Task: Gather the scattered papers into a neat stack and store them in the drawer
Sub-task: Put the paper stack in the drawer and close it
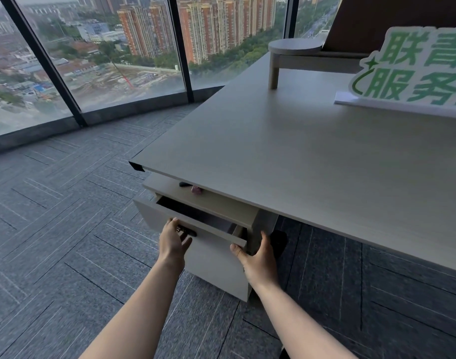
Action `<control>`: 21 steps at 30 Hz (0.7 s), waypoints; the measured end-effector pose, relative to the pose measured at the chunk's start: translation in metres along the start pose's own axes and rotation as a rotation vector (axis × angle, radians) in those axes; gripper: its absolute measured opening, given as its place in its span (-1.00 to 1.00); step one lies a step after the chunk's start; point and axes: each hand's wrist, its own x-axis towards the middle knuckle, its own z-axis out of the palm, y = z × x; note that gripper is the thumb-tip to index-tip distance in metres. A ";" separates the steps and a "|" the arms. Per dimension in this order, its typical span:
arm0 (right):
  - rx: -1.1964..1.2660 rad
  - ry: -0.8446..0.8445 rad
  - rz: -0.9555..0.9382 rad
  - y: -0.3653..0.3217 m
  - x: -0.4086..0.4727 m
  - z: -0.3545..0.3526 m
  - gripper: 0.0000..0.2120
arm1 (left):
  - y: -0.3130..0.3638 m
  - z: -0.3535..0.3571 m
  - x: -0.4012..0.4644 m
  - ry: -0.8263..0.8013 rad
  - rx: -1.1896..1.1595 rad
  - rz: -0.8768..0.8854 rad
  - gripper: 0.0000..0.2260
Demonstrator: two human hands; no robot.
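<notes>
Drawer (195, 224): one, the top drawer of a pale pedestal cabinet (216, 270) tucked under the near-left corner of the surface (286, 161); it stood partly pulled out, its interior dark. No papers could be made out inside it or anywhere on the surface.

Hands: two. Left hand (173, 240) was at the dark handle (189, 232) on the drawer front, fingers (175, 224) curled round it, thumb spread to the right. Right hand (258, 260) was at the drawer's right front corner, thumb pressed on the front edge, fingers reaching round the cabinet side; their tips were hidden.

On the open shelf above the drawer: one dark item and one small purplish item (197, 189), both too small to identify.

On the surface, well apart from the drawer: one wooden riser (294, 47) at the back, one white-and-green cut-out sign (413, 71) at the right. Grey carpet tiles (66, 216) and floor-to-ceiling windows (105, 47) lay to the left.
</notes>
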 end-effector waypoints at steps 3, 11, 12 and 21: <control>0.017 -0.003 0.013 0.000 0.010 0.000 -0.07 | 0.000 0.006 0.006 -0.012 -0.060 -0.022 -0.63; 0.071 0.026 0.033 -0.001 0.032 0.004 -0.25 | 0.002 0.026 0.013 -0.004 -0.141 -0.027 -0.69; 0.065 0.033 0.036 0.000 0.034 0.005 -0.26 | 0.002 0.028 0.014 -0.002 -0.144 -0.024 -0.66; 0.068 0.032 0.001 0.004 0.046 0.006 -0.40 | 0.001 0.037 0.019 0.020 -0.153 -0.014 -0.80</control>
